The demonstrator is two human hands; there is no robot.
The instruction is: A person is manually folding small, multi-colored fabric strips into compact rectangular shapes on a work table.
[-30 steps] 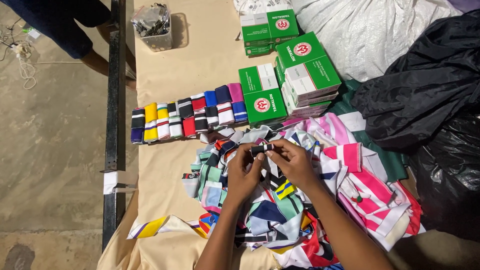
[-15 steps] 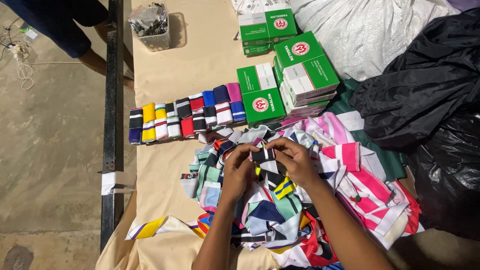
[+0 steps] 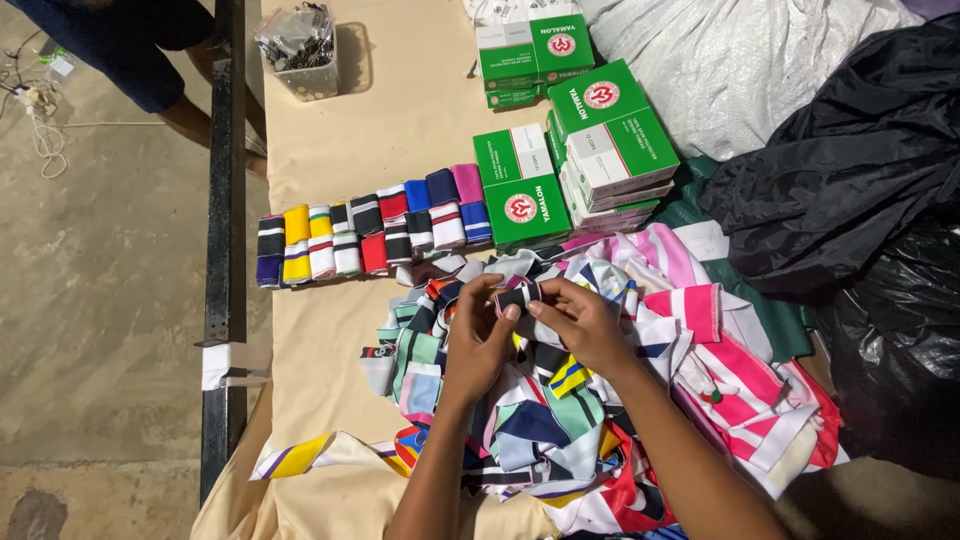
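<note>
The left hand (image 3: 478,345) and right hand (image 3: 578,322) are both pinching a small dark striped fabric band (image 3: 518,297), fingers clamped on it, with the green cardboard boxes (image 3: 520,198) lying at twelve o'clock.

Folded fabric strip (image 3: 519,297): small, dark with a white stripe, apparently rolled tight. Position: centre of frame, raised just above the heap of multicoloured fabric strips (image 3: 560,420), pinched at both ends.

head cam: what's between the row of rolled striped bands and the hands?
In the head view, a few loose striped fabric pieces at the pile's top edge lie between the row of rolled bands and the left hand and right hand; otherwise bare beige table cover.
</note>
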